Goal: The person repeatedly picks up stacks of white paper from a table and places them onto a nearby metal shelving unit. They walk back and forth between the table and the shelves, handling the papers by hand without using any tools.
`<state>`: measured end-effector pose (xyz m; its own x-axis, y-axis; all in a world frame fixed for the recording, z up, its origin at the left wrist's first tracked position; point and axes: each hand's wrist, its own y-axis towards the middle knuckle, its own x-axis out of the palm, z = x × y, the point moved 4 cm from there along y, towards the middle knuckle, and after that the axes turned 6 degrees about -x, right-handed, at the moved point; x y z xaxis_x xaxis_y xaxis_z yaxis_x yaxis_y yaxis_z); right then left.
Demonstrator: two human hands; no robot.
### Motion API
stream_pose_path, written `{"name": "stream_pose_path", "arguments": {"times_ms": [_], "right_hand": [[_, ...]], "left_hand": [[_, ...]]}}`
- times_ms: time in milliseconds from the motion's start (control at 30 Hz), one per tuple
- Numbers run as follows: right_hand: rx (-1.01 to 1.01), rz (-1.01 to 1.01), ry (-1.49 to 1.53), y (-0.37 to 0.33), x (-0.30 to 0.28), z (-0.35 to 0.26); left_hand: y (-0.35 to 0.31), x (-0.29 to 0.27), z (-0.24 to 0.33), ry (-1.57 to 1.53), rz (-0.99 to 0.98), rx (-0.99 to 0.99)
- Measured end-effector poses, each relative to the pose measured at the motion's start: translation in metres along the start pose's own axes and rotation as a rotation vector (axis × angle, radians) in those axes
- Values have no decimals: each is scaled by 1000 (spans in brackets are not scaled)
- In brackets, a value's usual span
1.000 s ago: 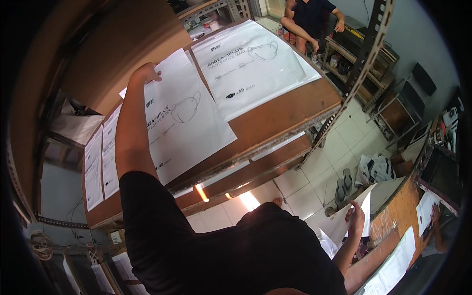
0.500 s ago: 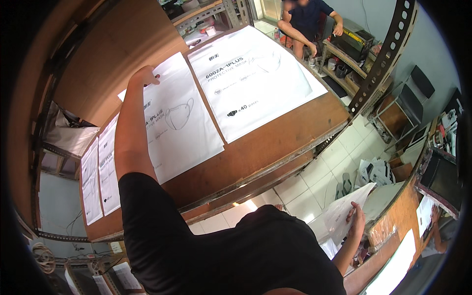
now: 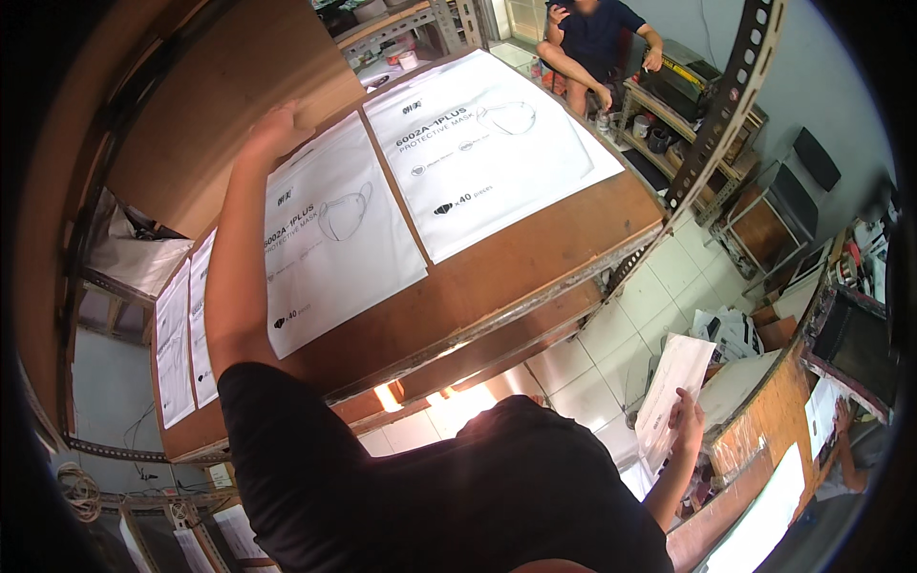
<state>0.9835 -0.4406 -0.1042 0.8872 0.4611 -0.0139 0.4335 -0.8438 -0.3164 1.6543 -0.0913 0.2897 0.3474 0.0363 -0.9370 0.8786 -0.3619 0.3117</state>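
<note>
Flat white printed bags lie in a row on the brown table [image 3: 535, 258]. One bag [image 3: 344, 239] lies just nearer than my left hand, and a larger one [image 3: 497, 143] is to its right. My left hand [image 3: 274, 132] is lifted at the table's far edge beside the brown board. Its fingers are stretched out, slightly blurred, with nothing seen in them. My left forearm partly covers the row. Low on the right, my right hand [image 3: 687, 420] grips a thin white printed sheet or bag [image 3: 673, 382], held upright, bent and seen at a slant.
A brown board [image 3: 220, 105] stands behind the table. Perforated metal posts [image 3: 726, 105] frame it. A seated person [image 3: 597, 43] is at the far right, near a black chair [image 3: 798, 196]. Another person's hand [image 3: 842, 417] works at a bench on the right.
My left hand has come off the top of the bag and moved up and left. The sheet in my right hand has turned and looks narrower. The view has shifted slightly.
</note>
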Motion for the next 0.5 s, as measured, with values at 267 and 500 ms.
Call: {"name": "stream_pose_path", "arguments": {"times_ms": [267,500], "right_hand": [[-349,321,-732,-28,-54,5],[-533,234,-750,-77,-78,-29]], "left_hand": [[-227,-122,129,-474,-311,781],[-421,-172,199,-720,-1011,1319]]}}
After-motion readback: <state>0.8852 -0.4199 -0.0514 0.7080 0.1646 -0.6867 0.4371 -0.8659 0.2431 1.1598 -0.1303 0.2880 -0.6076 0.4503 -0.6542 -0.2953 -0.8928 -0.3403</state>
